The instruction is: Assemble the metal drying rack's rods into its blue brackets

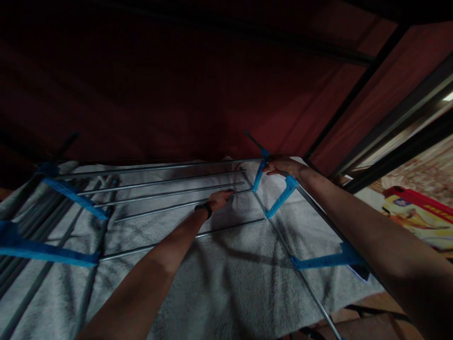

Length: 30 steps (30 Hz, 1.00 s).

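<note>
Drying rack (230, 227) of thin metal rods and blue plastic braces (281, 198) fills the near and middle ground, running from the left edge to a long side rail on the right. Its rods lie flat and parallel above a pale grey towel (230, 288), on which they cast dark shadows.

The left hand (220, 198), with a black watch (203, 208) on its wrist, reaches to the far part of the rack. Its fingers are curled shut over one of the middle rods. The right hand (283, 165) sits at the far right corner, fingers closed around the rail where a blue brace joins it.

By its look the rack should be light and stiff in its rods but loose at the joints, so a wing may swing or fold when lifted. The bare metal is probably smooth and a little slippery. The plastic braces look like the weakest parts and could crack if twisted. The surest hold would be on the thicker side rails close to a brace, one hand on each side, rather than in the middle of a thin rod, which might bend. The towel looks soft and thick, and would likely sag or slide if the frame tipped.

Behind the rack hangs a dark red backdrop (177, 94). A colourful printed box (421, 217) lies to the right.
</note>
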Available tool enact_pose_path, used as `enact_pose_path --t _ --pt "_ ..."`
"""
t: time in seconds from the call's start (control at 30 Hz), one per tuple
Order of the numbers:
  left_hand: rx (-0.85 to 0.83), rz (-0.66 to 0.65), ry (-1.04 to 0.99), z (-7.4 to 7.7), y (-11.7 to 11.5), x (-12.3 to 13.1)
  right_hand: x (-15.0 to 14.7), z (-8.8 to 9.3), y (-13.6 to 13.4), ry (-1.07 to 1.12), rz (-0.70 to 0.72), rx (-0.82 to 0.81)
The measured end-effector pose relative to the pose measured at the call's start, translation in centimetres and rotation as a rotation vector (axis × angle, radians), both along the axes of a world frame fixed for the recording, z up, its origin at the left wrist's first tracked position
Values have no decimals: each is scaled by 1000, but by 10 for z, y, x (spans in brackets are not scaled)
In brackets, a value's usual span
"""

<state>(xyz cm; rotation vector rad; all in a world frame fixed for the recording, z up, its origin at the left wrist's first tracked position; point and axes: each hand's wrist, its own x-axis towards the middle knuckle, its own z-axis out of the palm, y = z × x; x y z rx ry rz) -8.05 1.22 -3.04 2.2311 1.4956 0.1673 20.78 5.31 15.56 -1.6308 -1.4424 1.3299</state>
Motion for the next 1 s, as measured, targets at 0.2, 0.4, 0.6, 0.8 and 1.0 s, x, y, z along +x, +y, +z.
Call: enact_pose_path --t 0.2,0.4,0.6,0.8,1.0 --pt "30 1 80 11 -7 6 -5 8 -8 -37 -54 -33" --pt "197 -17 -30 22 -76 38 -1 16 -13 -88 -66 -38" --pt "94 -142 35 -2 -139 66 2 19 -19 -64 -110 -41" --pt "109 -171 -8 5 -132 68 -13 27 -27 12 -131 -54" --pt "97 -175 -101 10 -128 62 -24 27 -27 -19 -105 -43"
